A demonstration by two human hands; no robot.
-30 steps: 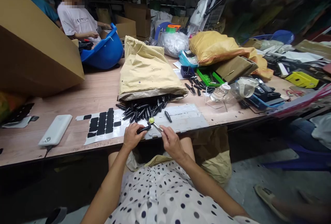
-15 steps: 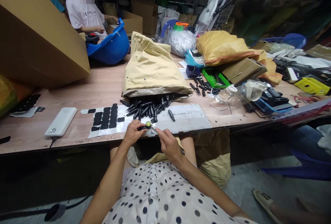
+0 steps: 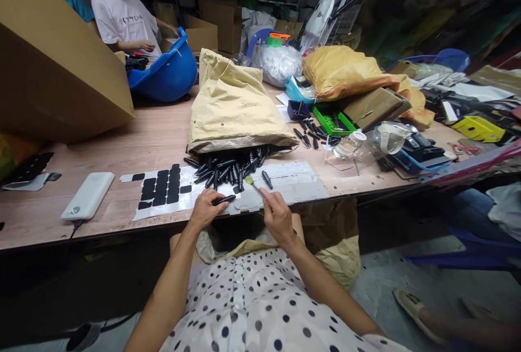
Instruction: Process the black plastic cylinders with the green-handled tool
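My left hand (image 3: 206,209) is closed on a slim black plastic piece (image 3: 226,199) at the near table edge. My right hand (image 3: 275,212) pinches a thin metal tool with a yellow-green tip (image 3: 249,180), the tip now over the white backing sheet (image 3: 285,184) and apart from the black piece. Just beyond lies a pile of similar black pieces (image 3: 228,168) spilling from a tan paper sack (image 3: 234,108). One loose black piece (image 3: 267,179) lies on the sheet beside the tool tip. A sheet of black adhesive pads (image 3: 163,192) lies left of my left hand.
A white power bank (image 3: 87,196) lies at the near left. A big cardboard box (image 3: 57,64) leans at far left. A blue helmet (image 3: 163,72) and another person in a white shirt (image 3: 122,21) are beyond. Green tray (image 3: 334,122), plastic bottle (image 3: 345,146), bags and clutter fill the right.
My right hand has carried the green-tipped tool away from the black piece, forward and to the right over the white sheet. My left hand still holds the black piece. The camera has shifted slightly.
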